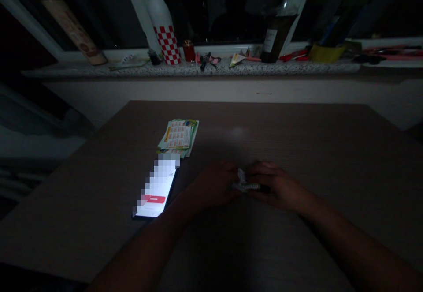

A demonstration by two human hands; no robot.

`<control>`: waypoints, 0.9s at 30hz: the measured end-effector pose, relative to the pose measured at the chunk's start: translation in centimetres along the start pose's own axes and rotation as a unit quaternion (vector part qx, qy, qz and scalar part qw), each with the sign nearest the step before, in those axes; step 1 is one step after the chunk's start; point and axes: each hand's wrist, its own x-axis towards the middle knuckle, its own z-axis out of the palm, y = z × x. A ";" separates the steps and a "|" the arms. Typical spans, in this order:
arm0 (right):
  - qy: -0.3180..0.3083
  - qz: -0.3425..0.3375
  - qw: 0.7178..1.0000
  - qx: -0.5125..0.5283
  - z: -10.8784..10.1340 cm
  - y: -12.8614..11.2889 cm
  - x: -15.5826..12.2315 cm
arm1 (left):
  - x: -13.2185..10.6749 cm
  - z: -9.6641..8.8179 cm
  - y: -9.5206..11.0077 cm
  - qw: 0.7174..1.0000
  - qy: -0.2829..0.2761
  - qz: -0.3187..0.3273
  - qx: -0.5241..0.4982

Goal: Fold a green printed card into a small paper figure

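Both my hands rest together on the wooden table (297, 133), in dim light. My left hand (214, 184) and my right hand (276, 186) meet around a small pale folded piece of paper (243, 181). The fingers of both are curled and pinched on it. Only a small part of the paper shows between them. A lit phone (157, 190) lies flat on the table just left of my left hand.
A stack of printed paper sheets (178, 137) lies beyond the phone. On the window sill (205, 68) at the back stand a white bottle with red checks (163, 23), a dark bottle (277, 36), a small red jar (189, 50) and several small items.
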 end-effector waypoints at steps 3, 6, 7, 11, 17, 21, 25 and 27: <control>-0.001 0.002 1.000 0.003 0.0 -0.1 0.1 | -0.1 -0.1 0.1 1.000 0.003 0.001 -0.001; 0.001 -0.001 1.000 0.003 -0.1 -0.2 0.2 | -0.1 -0.2 0.3 1.000 0.009 -0.002 -0.001; 0.003 -0.001 1.000 0.003 -0.1 -0.3 0.2 | -0.1 -0.1 0.3 1.000 0.011 -0.003 0.000; 0.013 0.002 1.000 0.002 0.0 -0.3 0.3 | 0.2 0.4 0.3 1.000 0.015 -0.013 0.011; 0.034 0.016 0.999 -0.002 0.6 0.0 0.4 | 0.6 1.4 0.2 0.999 0.027 -0.038 0.017; 0.050 0.020 0.999 -0.001 1.1 0.3 0.5 | 0.8 1.8 0.2 0.998 0.039 -0.050 0.023; 0.065 0.023 0.998 0.000 1.3 0.4 0.6 | 1.0 2.2 0.3 0.997 0.039 -0.066 0.028; 0.064 0.028 0.998 0.000 1.3 0.3 0.7 | 1.0 2.4 0.4 0.996 0.037 -0.075 0.033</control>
